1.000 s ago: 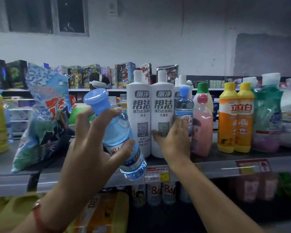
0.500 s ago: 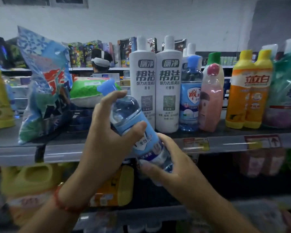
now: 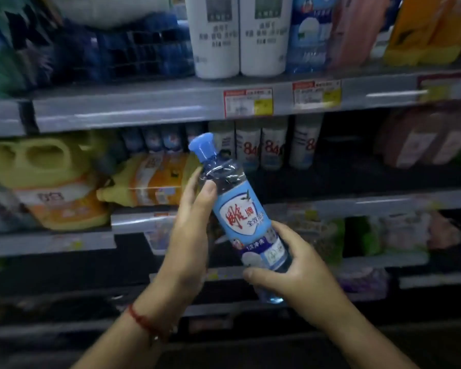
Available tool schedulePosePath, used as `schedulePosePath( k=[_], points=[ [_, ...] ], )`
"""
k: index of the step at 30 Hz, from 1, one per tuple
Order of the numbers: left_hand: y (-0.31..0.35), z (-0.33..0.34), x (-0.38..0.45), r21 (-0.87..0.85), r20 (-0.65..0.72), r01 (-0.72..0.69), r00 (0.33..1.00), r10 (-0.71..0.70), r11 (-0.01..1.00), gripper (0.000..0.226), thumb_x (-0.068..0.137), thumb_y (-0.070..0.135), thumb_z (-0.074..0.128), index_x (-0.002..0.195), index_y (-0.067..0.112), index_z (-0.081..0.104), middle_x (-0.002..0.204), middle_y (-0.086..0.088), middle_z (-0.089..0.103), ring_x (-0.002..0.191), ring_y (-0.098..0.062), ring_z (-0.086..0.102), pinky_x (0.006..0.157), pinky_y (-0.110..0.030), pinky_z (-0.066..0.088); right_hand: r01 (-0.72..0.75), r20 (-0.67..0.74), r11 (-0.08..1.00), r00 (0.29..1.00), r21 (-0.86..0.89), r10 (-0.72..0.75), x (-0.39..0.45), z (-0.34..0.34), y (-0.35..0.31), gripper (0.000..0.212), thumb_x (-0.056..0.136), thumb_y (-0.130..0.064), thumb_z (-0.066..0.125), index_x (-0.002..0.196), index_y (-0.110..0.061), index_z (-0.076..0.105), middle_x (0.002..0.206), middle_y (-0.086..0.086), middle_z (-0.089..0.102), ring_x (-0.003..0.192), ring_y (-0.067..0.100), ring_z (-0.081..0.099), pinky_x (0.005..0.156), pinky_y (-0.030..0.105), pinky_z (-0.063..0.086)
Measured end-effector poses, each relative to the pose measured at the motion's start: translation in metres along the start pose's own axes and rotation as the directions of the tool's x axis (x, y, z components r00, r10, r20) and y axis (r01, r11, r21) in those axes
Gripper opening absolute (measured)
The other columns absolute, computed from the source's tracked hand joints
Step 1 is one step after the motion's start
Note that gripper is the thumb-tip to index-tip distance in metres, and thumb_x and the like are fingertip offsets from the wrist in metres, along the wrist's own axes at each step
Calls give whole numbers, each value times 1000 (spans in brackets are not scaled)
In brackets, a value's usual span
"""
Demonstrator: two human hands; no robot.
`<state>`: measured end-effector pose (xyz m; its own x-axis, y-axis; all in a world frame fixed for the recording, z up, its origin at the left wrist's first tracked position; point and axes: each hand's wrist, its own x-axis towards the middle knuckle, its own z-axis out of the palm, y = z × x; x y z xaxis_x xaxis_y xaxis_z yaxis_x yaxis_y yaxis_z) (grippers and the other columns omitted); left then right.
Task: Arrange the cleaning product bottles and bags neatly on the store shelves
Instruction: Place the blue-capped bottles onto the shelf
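- The blue bottle [image 3: 244,217] has come down from the top shelf [image 3: 133,107] level and is now held in front of the lower shelves, tilted, cap up-left.
- The left hand [image 3: 189,230] has its fingers wrapped round the upper body.
- The right hand [image 3: 296,265] has joined, curled round the base.
- Judgement: placement not yet done; a matching bottle [image 3: 308,35] stands on the top shelf.

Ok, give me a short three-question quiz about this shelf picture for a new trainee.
1. True or false: both hands hold the clear blue plastic bottle with the blue cap.
2. Which hand has its grip at the bottle's base?
A. left
B. right
3. Fill in: the two white cylindrical bottles stand on the ____ shelf in view.

Key: 1 true; 2 B; 3 top.
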<state>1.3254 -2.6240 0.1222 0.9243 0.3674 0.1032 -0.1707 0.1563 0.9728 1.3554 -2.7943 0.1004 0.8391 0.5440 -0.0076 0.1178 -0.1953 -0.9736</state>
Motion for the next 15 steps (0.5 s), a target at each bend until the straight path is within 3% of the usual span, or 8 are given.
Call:
schedulePosePath(
  k=[3,6,8,11,15],
  points=[
    [-27,1,-22,-117,24,190,982,-189,975,63,90,56,52,143,21,50,130,-13,67,118,-31,66,91,-41,58,-68,34,997,997,29,67,-12,10,26,59,67,-22,90,115,-38,59,105,-16,74,92,5,72,76,22,57],
    [-43,0,-36,-122,-31,228,972,-233,966,48,94,40,52,140,25,51,126,-11,70,108,-24,70,86,-37,57,-136,52,988,990,67,133,-21,18,50,72,54,-42,86,118,-43,53,108,-17,72,94,4,72,77,23,55],
    [-49,-1,-41,-74,-56,238,968,-243,968,35,100,29,49,134,26,53,123,-10,71,110,-24,69,91,-39,55,-179,92,979,981,101,170,-25,23,61,76,52,-47,85,119,-41,51,110,-13,72,96,7,72,80,25,56],
    [-53,-2,-46,15,-89,214,973,-212,977,29,101,22,53,130,25,55,117,-8,72,110,-28,69,90,-38,58,-222,160,958,968,181,194,-30,33,71,76,53,-44,83,121,-33,52,110,-8,74,98,12,73,84,29,56],
    [-55,1,-51,125,-106,176,981,-164,976,50,92,25,70,136,38,49,110,-2,75,100,-19,74,81,-31,60,-246,200,926,961,286,194,-33,53,78,65,63,-22,81,123,-24,55,107,-4,76,99,13,73,81,26,56]
  ],
)
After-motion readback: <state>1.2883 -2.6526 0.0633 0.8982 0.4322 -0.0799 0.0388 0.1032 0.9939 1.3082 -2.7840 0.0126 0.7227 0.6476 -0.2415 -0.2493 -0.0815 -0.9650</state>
